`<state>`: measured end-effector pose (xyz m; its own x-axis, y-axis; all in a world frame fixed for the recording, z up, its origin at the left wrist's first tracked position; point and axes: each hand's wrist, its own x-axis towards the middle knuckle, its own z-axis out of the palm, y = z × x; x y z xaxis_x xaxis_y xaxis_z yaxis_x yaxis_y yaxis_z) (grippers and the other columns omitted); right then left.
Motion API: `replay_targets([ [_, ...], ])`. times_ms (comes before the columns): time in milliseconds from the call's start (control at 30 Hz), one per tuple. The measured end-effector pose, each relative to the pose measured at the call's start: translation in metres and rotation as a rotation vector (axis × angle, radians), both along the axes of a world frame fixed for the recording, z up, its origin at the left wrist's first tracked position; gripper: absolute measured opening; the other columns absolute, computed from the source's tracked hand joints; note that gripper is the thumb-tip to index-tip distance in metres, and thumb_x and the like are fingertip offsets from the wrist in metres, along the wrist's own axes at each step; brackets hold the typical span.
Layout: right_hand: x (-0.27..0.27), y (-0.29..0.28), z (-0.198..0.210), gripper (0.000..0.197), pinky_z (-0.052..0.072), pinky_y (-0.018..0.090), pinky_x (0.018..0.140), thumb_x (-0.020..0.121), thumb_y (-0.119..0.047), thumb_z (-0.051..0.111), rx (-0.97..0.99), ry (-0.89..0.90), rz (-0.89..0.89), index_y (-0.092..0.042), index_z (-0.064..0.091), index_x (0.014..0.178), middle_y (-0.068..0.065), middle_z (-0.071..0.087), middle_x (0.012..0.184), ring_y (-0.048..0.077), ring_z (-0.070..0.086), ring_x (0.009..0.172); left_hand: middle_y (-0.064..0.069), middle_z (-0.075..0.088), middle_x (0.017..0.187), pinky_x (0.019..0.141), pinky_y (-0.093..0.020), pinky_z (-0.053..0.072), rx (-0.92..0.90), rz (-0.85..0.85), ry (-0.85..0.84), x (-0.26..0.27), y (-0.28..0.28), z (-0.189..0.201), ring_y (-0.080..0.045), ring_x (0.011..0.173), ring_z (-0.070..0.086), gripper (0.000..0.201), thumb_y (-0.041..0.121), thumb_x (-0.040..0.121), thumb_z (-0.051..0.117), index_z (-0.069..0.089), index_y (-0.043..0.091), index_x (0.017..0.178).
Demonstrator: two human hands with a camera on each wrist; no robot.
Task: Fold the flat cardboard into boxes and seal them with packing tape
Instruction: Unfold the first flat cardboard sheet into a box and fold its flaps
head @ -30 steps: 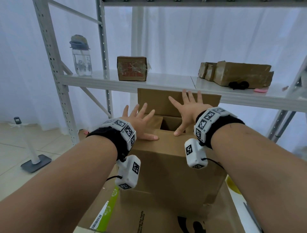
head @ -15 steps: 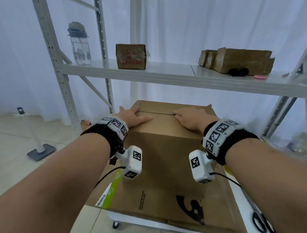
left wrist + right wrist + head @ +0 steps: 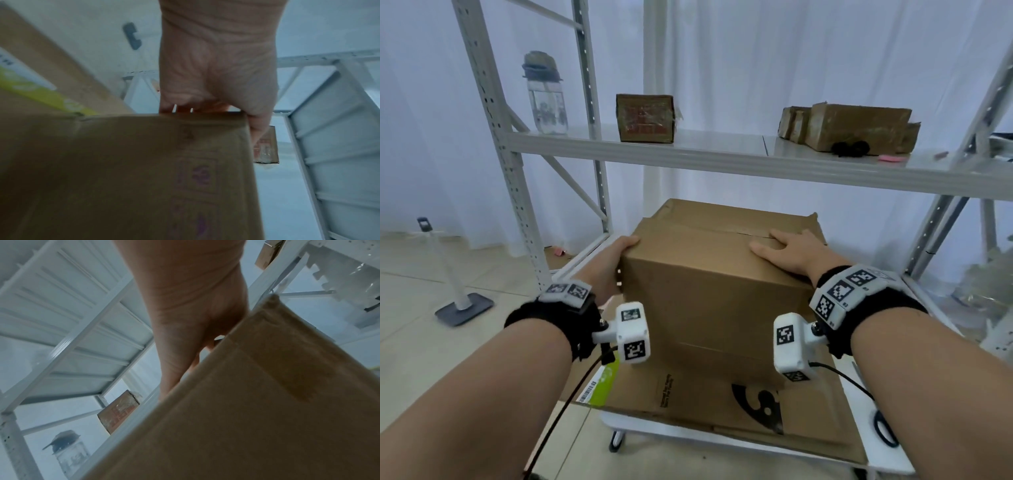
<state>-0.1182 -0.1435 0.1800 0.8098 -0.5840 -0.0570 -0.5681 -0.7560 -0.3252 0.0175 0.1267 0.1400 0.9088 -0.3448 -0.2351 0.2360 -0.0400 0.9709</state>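
Note:
A brown cardboard box [image 3: 715, 294] stands upright with its top flaps folded shut, the seam running across the top. My left hand [image 3: 616, 257] grips the box's upper left corner, thumb on the top edge and fingers hidden down the left side; in the left wrist view the fingers of that hand [image 3: 216, 65] pass behind the box [image 3: 144, 178] edge. My right hand [image 3: 787, 253] lies flat on the top at the right, fingers straight beside the seam. The right wrist view shows the palm [image 3: 185, 305] on the box [image 3: 246, 402]. No tape is in view.
The box sits on flat printed cardboard [image 3: 688, 394] on a white cart [image 3: 688, 431]. Black scissors [image 3: 887, 431] lie at the cart's right. A metal shelf [image 3: 722, 157] just above and behind carries a bottle [image 3: 546, 99], a small taped box [image 3: 645, 118] and more boxes [image 3: 859, 126]. A floor stand [image 3: 464, 308] is at left.
The upright far flap was pushed down and the top closed. My left hand then slid off the top to the upper left corner; my right hand stayed flat on the top.

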Motion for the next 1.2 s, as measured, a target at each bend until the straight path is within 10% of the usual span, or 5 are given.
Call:
replay_targets([
  [367,-0.008,0.009,-0.011,0.079,0.031,0.046,0.113,0.084,-0.074,0.046,0.264,-0.480,0.042,-0.026,0.040,0.147,0.000,0.038,0.152,0.023,0.039,0.136,-0.004,0.065,0.107,0.080,-0.032,0.045,-0.110,0.173,-0.455,-0.009,-0.027,0.068,-0.021,0.099,0.058,0.036,0.041,0.083,0.064,0.066,0.017,0.109],
  [667,0.009,0.040,-0.105,0.095,0.035,0.048,0.110,0.070,-0.085,0.046,0.846,-0.675,-0.094,-0.039,0.026,0.150,-0.007,0.027,0.154,0.023,0.037,0.134,0.007,0.037,0.057,0.059,-0.030,0.028,0.354,0.102,-1.102,-0.013,-0.069,0.085,-0.014,0.059,0.038,0.039,0.042,0.087,0.055,0.034,0.026,0.058],
  [933,0.011,0.004,-0.128,0.098,0.034,0.046,0.109,0.070,-0.092,0.037,1.075,-0.498,-0.196,-0.033,0.034,0.148,-0.004,0.041,0.148,0.024,0.043,0.131,0.012,0.067,0.101,0.071,-0.017,0.040,0.572,-0.057,-1.460,-0.024,-0.116,0.053,-0.009,0.093,0.059,0.053,0.065,0.090,0.041,0.060,0.030,0.125],
  [1067,0.007,-0.020,-0.100,0.073,0.039,0.032,0.065,0.080,-0.087,0.022,1.107,-0.504,-0.174,-0.023,0.056,0.073,0.008,0.051,0.070,0.023,0.047,0.062,0.004,0.069,0.113,0.080,-0.038,0.051,0.669,-0.312,-1.617,-0.041,-0.153,0.025,-0.018,0.101,0.064,0.072,0.073,0.083,0.025,0.063,0.024,0.121],
  [1200,-0.004,-0.033,-0.071,0.090,0.046,0.052,0.098,0.077,-0.089,0.013,1.114,-0.522,-0.118,-0.024,0.068,0.103,0.028,0.058,0.123,0.044,0.058,0.112,0.005,0.069,0.112,0.077,-0.037,0.052,0.670,-0.302,-1.688,-0.051,-0.169,0.017,-0.016,0.100,0.064,0.071,0.069,0.085,0.020,0.063,0.024,0.120],
])
